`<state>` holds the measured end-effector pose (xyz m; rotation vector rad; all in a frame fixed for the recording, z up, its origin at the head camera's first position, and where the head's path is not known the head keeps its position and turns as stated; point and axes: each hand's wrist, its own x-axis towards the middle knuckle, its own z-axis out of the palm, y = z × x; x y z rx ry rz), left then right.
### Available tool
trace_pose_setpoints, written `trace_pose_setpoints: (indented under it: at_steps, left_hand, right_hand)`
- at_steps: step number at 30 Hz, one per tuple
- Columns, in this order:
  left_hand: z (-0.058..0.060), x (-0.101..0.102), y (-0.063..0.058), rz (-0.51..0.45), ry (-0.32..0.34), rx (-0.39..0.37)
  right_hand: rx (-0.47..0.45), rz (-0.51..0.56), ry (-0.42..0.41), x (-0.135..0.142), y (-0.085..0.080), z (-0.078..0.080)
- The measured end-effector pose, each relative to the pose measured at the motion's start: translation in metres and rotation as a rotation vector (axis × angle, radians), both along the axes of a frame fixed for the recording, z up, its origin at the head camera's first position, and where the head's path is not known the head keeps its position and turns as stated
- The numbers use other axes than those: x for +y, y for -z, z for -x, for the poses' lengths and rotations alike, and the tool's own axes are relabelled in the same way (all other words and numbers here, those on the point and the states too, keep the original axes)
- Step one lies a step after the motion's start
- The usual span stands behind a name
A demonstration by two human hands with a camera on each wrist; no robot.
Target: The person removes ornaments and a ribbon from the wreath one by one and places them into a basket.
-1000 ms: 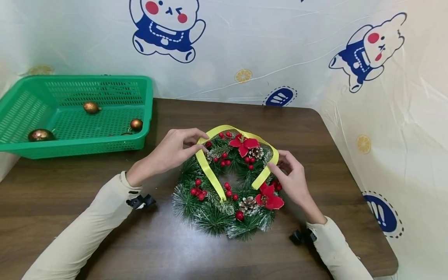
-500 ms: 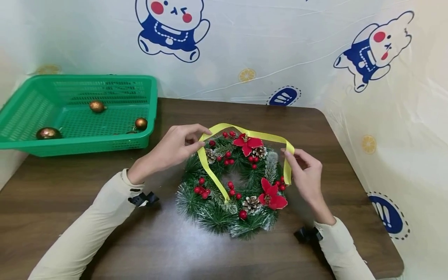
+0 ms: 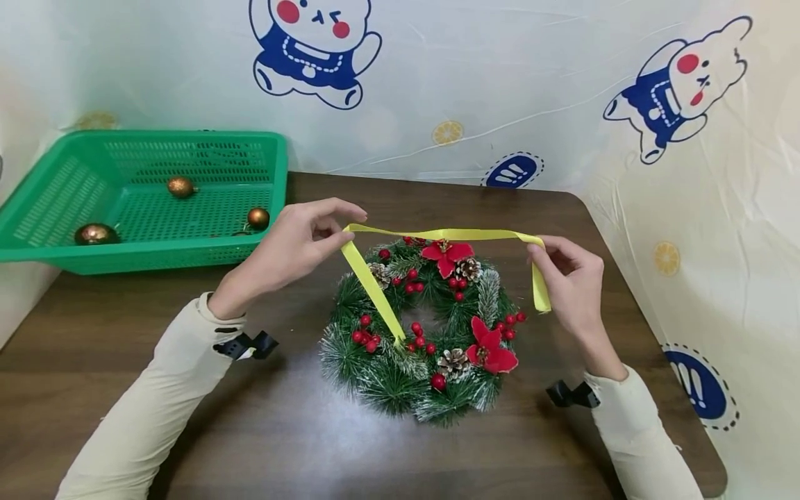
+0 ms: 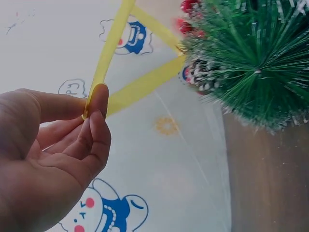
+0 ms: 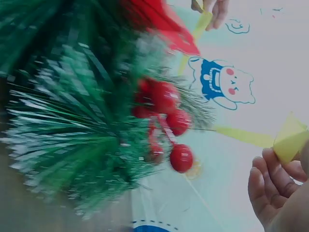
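A yellow ribbon (image 3: 375, 288) rises from the inner front part of a green wreath (image 3: 387, 389), bends at my left hand (image 3: 296, 239) and stretches across to my right hand (image 3: 571, 281). Thumb and fingertips of the left hand pinch the bend, as the left wrist view shows of the hand (image 4: 63, 130). My right hand pinches the ribbon close to its free end, which hangs below the fingers. The wreath lies flat on the table, with red berries (image 3: 365, 337), red poinsettia flowers (image 3: 490, 351) and pinecones (image 3: 453, 361) on it. Both hands are above it, on either side.
At the back left stands a green plastic basket (image 3: 156, 257) with several copper-coloured baubles (image 3: 181, 186) in it. The brown wooden table (image 3: 300, 444) ends at the right in a rounded edge. Behind it hangs a pale sheet (image 3: 425, 69) printed with cartoon figures.
My right hand has moved right with the ribbon's end, and the ribbon is now nearly straight between the hands. The left hand has risen slightly and moved a little left. The wreath stays put.
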<state>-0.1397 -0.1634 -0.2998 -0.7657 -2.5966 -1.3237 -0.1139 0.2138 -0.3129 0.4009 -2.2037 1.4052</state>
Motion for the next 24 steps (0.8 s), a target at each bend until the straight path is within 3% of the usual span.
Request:
trace_pose_setpoints:
  at_steps: [3, 10, 20, 24]
  left_hand:
    - [-0.001, -0.004, -0.004, -0.039, -0.015, 0.005]
    - [0.000, -0.017, -0.014, -0.159, -0.063, 0.133]
    - [-0.005, -0.041, -0.027, -0.213, -0.125, 0.098]
    - [-0.007, -0.056, -0.030, -0.262, -0.152, 0.092]
  right_hand:
    - [0.045, 0.043, -0.019, 0.000, -0.007, 0.006]
    - [0.106, 0.160, -0.017, -0.001, -0.025, 0.017]
    - [0.071, 0.103, -0.024, -0.014, -0.046, 0.027]
    - [0.049, 0.094, -0.066, -0.021, -0.053, 0.033]
